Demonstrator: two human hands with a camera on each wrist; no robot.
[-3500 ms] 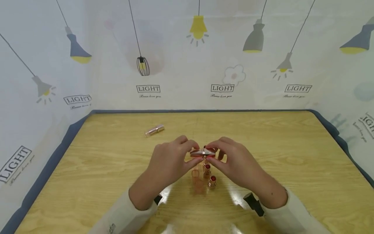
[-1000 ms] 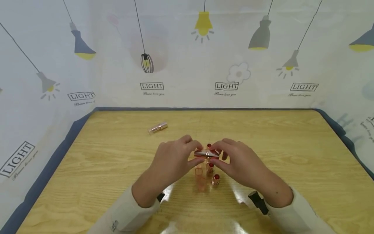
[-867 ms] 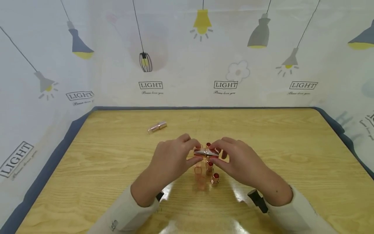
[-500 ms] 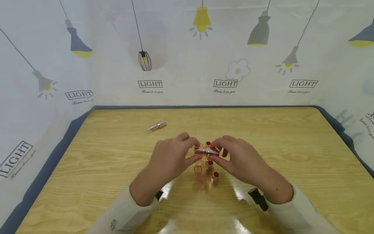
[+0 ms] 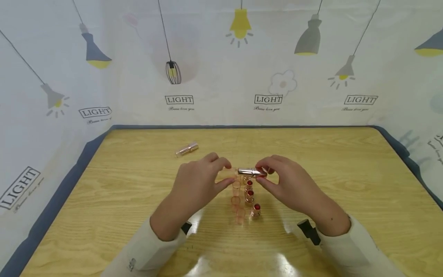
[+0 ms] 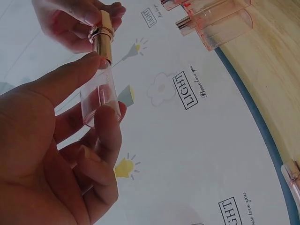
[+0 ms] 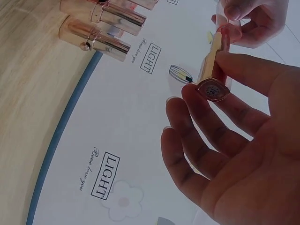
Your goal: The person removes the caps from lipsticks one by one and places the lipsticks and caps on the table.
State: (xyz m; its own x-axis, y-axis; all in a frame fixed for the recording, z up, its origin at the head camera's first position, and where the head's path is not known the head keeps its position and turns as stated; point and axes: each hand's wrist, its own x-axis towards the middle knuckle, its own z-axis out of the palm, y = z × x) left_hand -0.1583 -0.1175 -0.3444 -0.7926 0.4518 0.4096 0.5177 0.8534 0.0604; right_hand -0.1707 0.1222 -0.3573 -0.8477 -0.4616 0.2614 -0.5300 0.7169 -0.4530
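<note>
My right hand (image 5: pixel 290 186) pinches the base of a shiny rose-gold lipstick (image 5: pixel 247 172), held level above the table. Between the thumb and fingers of my left hand (image 5: pixel 197 181) is a clear pinkish cap (image 6: pixel 99 96). In the left wrist view the golden tube stands at the cap's mouth, most of it outside. The lipstick's square base (image 7: pixel 213 90) faces the right wrist camera. Below the hands, several uncapped lipsticks (image 5: pixel 256 210) with red tips stand upright in a row. Left of them, clear caps (image 5: pixel 240 215) stand in a second row.
A capped lipstick (image 5: pixel 187 149) lies on its side toward the back left of the wooden table (image 5: pixel 121 184). A white curtain (image 5: pixel 221 77) printed with lamps surrounds the table along its blue edging.
Both hands have risen slightly and moved apart, the left hand leftward with the cap, the right hand rightward with the lipstick. More of the tube now shows, and so do the standing lipsticks below.
</note>
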